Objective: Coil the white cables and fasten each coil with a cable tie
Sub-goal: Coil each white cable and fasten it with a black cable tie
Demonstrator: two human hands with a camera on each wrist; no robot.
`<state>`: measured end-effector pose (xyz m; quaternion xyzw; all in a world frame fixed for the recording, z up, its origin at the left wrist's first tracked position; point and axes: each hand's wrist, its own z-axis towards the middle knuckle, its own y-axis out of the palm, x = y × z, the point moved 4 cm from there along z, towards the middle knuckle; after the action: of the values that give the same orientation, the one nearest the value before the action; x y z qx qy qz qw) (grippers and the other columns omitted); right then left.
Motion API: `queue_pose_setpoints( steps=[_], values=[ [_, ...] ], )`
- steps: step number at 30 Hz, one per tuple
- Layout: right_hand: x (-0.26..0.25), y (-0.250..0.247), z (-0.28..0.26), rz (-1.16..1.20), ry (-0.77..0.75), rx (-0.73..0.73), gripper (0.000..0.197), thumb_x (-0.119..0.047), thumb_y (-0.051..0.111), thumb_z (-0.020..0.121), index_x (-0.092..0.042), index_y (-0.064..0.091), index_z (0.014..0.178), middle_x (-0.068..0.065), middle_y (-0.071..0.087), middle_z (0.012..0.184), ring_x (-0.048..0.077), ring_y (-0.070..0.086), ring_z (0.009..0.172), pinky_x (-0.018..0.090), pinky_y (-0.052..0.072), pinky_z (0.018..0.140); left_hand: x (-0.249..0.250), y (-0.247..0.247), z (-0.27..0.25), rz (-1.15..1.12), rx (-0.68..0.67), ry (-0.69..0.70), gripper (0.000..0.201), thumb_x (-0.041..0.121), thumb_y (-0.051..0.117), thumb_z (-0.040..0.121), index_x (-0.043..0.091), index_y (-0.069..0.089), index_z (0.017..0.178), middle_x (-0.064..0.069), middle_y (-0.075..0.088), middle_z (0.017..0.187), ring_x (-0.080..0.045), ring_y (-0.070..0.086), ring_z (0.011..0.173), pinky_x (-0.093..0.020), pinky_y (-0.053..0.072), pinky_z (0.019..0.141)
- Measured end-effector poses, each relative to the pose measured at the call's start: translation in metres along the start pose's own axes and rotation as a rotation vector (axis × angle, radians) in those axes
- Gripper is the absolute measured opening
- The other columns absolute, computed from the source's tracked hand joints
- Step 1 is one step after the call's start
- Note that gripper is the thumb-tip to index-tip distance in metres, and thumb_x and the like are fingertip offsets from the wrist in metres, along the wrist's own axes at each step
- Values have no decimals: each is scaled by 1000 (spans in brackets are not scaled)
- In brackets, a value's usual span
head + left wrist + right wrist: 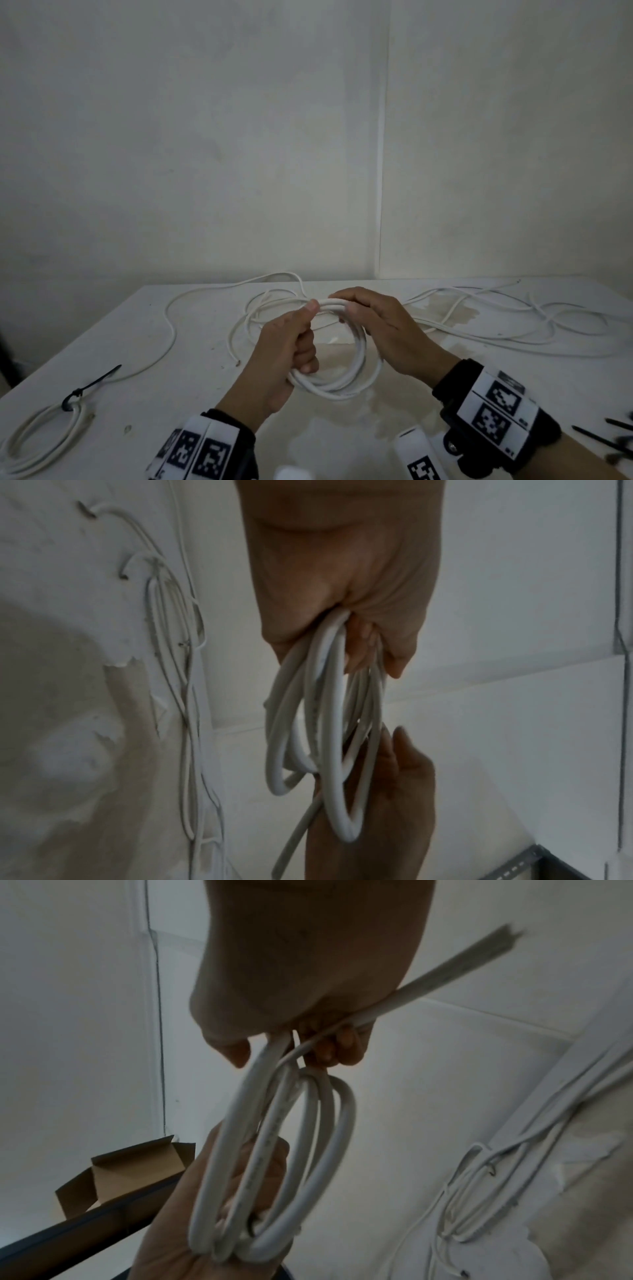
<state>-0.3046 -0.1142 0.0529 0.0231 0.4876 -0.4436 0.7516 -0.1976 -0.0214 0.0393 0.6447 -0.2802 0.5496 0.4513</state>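
Observation:
Both hands hold a white cable coil [337, 387] of several loops just above the table's middle. My left hand [303, 337] grips the coil's left side, fingers curled through the loops and thumb on top. My right hand [347, 303] pinches the bundled strands at the coil's far top. In the left wrist view the left hand [356, 647] clasps the coil [325, 737], with the right hand [383, 804] below it. In the right wrist view the right hand [301, 1045] grips the coil [274, 1164], and a cable end [479, 961] sticks out past it.
A finished white coil [41, 433] bound with a black cable tie [94, 383] lies at the table's near left. Loose white cables trail on the left [169, 325] and sprawl on the right [513, 308]. Spare black ties [603, 437] lie at the right edge. A cardboard box [130, 1172] stands beyond the table.

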Motion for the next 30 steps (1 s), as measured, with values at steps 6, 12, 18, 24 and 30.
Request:
queue_pose_setpoints(
  steps=[6, 12, 18, 24, 30],
  values=[
    [10, -13, 4, -374, -11, 57, 32, -31, 41, 92, -11, 65, 85, 3, 49, 80, 12, 44, 72, 23, 37, 67, 5, -12, 1, -67, 40, -2, 42, 24, 49, 92, 19, 26, 56, 7, 17, 40, -5, 16, 31, -16, 23, 33],
    [21, -6, 6, -368, 110, 49, 26, -18, 48, 96, 1, 65, 90, 10, 51, 80, 28, 50, 74, 31, 34, 65, -4, -8, -3, -110, -3, -29, 40, 28, 53, 84, 19, 28, 54, 7, 17, 40, -5, 16, 31, -15, 23, 34],
    [14, 10, -2, 275, 386, -91, 54, -50, 44, 82, -2, 65, 95, 19, 67, 99, 30, 64, 98, 38, 49, 95, 1, -11, -1, -87, 7, 2, 40, 27, 49, 88, 18, 27, 56, 7, 17, 40, -5, 16, 31, -16, 23, 33],
    [11, 18, -5, 403, 355, 7, 6, -9, 62, 84, -5, 67, 85, 8, 69, 72, 14, 68, 69, 25, 56, 71, 4, -10, 1, -2, 22, 51, 38, 27, 50, 88, 16, 28, 58, 7, 20, 40, -6, 18, 32, -18, 26, 34],
    [13, 22, -10, 491, 363, 56, 15, -12, 57, 87, -12, 68, 77, 3, 69, 69, 13, 66, 67, 27, 55, 72, 3, -9, 1, 76, 35, 91, 41, 23, 50, 91, 17, 37, 52, 6, 23, 41, -7, 20, 35, -19, 30, 38]
  ],
)
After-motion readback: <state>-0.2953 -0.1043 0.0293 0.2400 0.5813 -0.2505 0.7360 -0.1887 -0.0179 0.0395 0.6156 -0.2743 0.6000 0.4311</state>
